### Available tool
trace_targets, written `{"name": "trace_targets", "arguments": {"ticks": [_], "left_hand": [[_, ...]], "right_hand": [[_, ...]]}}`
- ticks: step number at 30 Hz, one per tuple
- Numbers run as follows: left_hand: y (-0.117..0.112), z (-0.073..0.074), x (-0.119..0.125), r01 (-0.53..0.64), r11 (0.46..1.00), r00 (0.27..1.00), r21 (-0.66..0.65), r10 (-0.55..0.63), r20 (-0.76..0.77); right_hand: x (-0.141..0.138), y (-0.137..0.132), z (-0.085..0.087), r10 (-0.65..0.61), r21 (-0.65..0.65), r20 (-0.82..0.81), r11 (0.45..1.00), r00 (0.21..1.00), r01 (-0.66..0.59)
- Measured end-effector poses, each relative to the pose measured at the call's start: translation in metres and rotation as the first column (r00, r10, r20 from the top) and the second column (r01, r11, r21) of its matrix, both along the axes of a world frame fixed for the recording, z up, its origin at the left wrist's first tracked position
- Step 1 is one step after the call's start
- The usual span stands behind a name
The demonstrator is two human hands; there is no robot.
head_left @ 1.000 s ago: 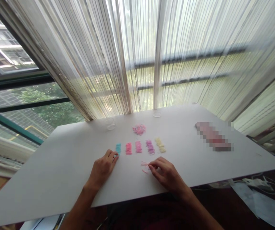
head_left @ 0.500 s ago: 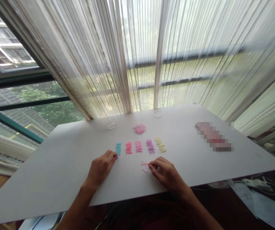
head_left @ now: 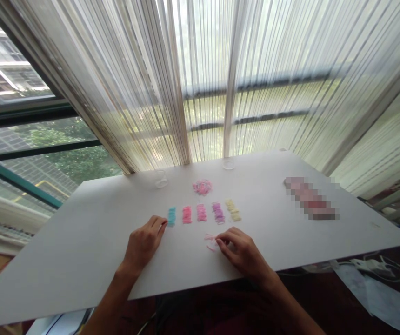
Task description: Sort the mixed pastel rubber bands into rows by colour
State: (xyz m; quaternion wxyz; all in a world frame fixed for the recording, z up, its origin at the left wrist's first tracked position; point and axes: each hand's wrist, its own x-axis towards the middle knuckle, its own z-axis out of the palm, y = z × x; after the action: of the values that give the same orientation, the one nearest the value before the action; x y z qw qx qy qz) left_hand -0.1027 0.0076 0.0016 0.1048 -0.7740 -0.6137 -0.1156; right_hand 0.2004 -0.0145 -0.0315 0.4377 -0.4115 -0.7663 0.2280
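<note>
Right hand [head_left: 240, 249], lower centre: thumb and forefinger pinching pink bands [head_left: 209, 237]. Left hand [head_left: 146, 239], left of centre: fingertips pressed together at the edge of the blue group [head_left: 171, 217]; too small to tell whether a piece sits between them. Rightward from blue, mid-frame, one row: red group [head_left: 187, 215], pink group [head_left: 202, 213], purple group [head_left: 218, 213], yellow group [head_left: 233, 211]. Above the row: mixed pile [head_left: 203, 187]. Right of frame: pixelated item [head_left: 311, 200]. Beneath all: white table [head_left: 81, 246]. Top: curtain [head_left: 207, 46].
</note>
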Motion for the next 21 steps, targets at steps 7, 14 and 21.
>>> {"name": "trace_targets", "arguments": {"ticks": [7,14,21], "left_hand": [[-0.021,0.001,0.03,0.213,0.973,0.959,-0.085,-0.192,0.211],[-0.025,-0.011,0.089,0.378,0.914,0.865,-0.149,-0.292,0.407],[-0.021,-0.017,0.099,0.393,0.905,0.85,-0.164,-0.289,0.44]], "right_hand": [[0.0,0.003,-0.002,-0.181,0.02,-0.071,0.983,0.981,0.182],[0.006,0.002,-0.004,-0.172,-0.1,0.047,0.979,0.984,0.176],[0.018,-0.002,0.005,-0.045,-0.162,0.237,0.983,0.97,0.085]]}}
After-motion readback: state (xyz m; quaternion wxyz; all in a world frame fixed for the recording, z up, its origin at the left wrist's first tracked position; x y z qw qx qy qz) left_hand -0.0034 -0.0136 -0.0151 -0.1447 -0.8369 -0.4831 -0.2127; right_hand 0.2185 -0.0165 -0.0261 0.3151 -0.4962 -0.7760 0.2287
